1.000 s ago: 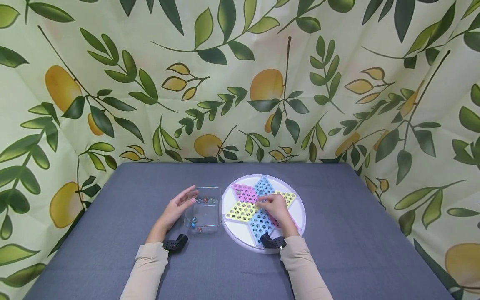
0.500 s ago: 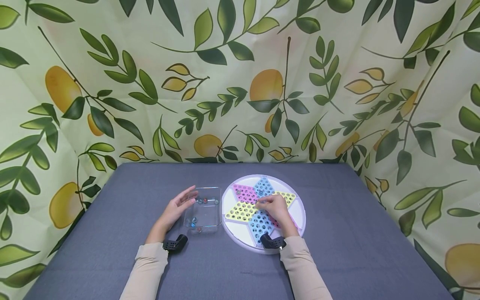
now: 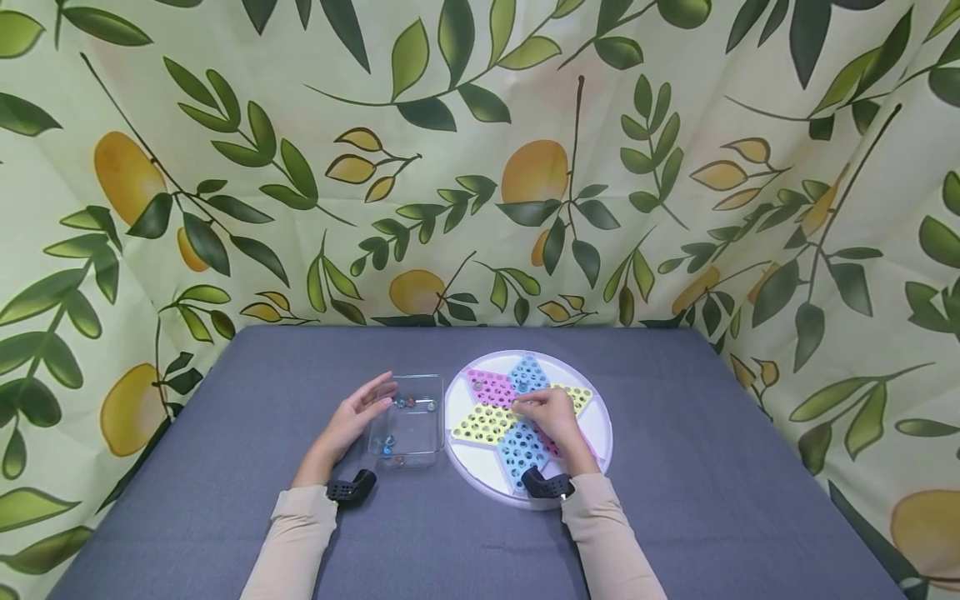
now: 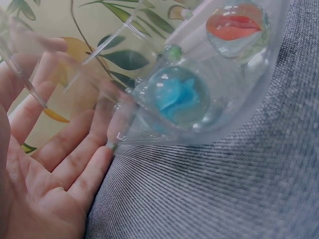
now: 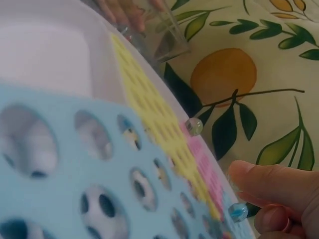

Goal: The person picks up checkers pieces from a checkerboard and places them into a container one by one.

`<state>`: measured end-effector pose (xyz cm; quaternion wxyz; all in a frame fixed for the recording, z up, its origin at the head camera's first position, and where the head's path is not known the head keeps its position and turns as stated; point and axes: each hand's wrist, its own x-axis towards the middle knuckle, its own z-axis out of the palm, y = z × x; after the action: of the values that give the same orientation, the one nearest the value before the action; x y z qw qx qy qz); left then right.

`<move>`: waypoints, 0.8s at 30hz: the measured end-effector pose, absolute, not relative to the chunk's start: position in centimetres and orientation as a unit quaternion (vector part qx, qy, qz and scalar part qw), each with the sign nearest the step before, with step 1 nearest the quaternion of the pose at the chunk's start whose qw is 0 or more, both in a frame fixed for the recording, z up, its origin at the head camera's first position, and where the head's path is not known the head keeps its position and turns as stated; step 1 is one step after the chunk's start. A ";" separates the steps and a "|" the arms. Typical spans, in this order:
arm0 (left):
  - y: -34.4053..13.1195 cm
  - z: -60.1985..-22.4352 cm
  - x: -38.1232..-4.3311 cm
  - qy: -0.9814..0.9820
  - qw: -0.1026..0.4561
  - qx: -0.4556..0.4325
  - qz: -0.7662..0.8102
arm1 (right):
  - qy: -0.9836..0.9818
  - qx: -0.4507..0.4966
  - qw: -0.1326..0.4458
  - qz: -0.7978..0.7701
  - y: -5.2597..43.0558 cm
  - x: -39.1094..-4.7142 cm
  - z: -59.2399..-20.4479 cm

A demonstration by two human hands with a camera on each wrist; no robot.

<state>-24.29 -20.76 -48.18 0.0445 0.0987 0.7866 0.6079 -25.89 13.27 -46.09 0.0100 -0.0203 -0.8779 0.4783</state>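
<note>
My left hand [image 3: 351, 421] rests beside a clear plastic box [image 3: 442, 429], its fingers extended along the box's left wall. Close up in the left wrist view, a blue-swirled marble [image 4: 178, 94] and a red-swirled marble [image 4: 238, 27] lie inside the box. Over the round white game board [image 3: 467, 468], my right hand [image 3: 551, 415] pinches a small clear marble [image 3: 515, 407] between thumb and fingers, mostly hidden by them. A blue marble [image 5: 239, 212] sits on the board near that thumb. Another, a greenish clear marble [image 5: 194, 126], sits on the pink section.
The board has a star of pink, yellow and blue hole-filled sections, such as the yellow one [image 3: 480, 423]. Several more marbles lie in the box. A grey cloth [image 3: 405, 533] covers the table, and a leaf-and-fruit printed curtain [image 3: 465, 233] hangs behind it.
A clear marble in the box has rolled slightly right, then a little back left. Both hands have kept their places.
</note>
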 end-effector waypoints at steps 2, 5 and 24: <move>-20.8 -48.2 -24.3 0.786 0.046 0.093 0.609 | -0.874 -0.023 0.008 0.485 13.2 -25.8 -45.8; -20.8 -48.2 -24.3 0.786 0.049 0.094 0.609 | -0.870 -0.019 0.010 0.493 13.0 -25.6 -45.3; -20.7 -48.2 -24.2 0.780 0.046 0.101 0.616 | -0.859 0.001 -0.002 0.513 11.0 -24.8 -44.3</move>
<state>-24.24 -20.72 -48.16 0.0459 0.1009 0.7802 0.6156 -24.80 10.99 -44.29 -0.0016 0.0010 -0.8586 0.5126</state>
